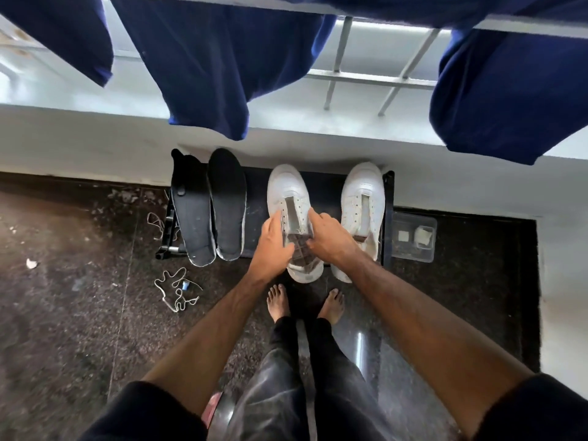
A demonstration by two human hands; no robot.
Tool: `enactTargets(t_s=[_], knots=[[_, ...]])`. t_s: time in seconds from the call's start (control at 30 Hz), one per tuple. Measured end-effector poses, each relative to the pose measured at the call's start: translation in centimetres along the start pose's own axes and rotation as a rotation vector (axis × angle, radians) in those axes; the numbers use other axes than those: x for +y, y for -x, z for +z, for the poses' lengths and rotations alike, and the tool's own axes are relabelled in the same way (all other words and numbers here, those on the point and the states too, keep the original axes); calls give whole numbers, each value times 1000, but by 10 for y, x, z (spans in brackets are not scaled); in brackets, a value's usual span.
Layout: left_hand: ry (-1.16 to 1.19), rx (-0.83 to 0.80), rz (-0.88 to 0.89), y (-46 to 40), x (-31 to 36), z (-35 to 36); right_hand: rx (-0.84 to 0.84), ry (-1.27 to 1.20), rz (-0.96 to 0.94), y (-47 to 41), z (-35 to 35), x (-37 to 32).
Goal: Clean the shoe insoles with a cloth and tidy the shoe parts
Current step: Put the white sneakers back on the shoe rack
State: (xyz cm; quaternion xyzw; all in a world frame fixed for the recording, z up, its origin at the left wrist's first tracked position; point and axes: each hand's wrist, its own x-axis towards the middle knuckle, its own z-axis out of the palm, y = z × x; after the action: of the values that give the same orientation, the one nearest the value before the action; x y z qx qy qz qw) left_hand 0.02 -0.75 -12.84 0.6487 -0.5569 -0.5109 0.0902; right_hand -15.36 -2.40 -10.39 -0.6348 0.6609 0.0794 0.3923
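Both hands grip the laceless white leather shoe on the black rack, left hand and right hand curled around its opening; two dark foam insoles lie just beside it.

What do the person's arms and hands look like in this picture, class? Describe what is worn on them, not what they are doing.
Both forearms are bare from above the elbow down. Each upper arm carries a short black sleeve, cut off at the bottom edge of the picture. The left hand and the right hand wear no gloves. No ring, watch or bracelet shows on either wrist or on the fingers in view.
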Motion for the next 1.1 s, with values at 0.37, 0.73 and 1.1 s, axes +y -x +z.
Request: enactTargets(t_s=[0.37,0.73,1.1], knots=[[-15,71,145,-17,9,-8,118,-275,34,0,2,6],[-49,-29,200,-26,17,-5,88,-336,93,5,-12,12],[-8,-91,90,-16,1,2,429,-341,375,50,-18,84]])
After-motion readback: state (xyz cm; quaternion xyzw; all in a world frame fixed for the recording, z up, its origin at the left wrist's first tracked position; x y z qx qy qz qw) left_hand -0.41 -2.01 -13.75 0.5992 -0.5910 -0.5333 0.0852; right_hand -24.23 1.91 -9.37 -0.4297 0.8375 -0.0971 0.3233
